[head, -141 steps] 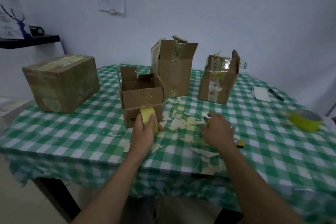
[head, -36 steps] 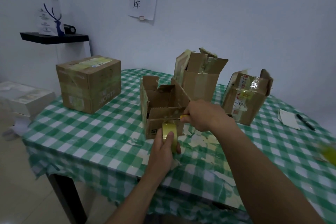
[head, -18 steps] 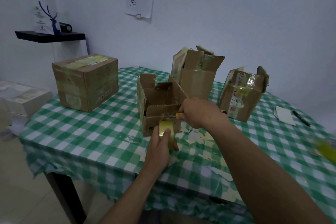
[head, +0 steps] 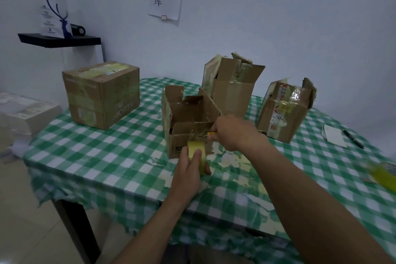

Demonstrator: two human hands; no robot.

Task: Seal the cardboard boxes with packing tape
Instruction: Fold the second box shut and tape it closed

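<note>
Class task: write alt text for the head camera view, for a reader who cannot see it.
A person's left hand holds a yellow tape roll at the front of a small open cardboard box, while the right hand grips a yellow-handled tool at the tape. Three more boxes stand on the green checked tablecloth.

A small open cardboard box (head: 188,122) stands at the centre of the frame, its torn flaps upright. A yellow tape roll (head: 196,150) stands on edge against its front wall, gripped by the left hand (head: 188,169), with a glossy strip running up onto the box front. Left of centre sits a closed box (head: 102,94) with yellowish tape across its top. Behind the open one stands a taller box (head: 231,90), ragged flaps up; to its right, a box (head: 285,111) patched with shiny tape. A second yellow roll (head: 383,176) lies blurred at the right edge
</note>
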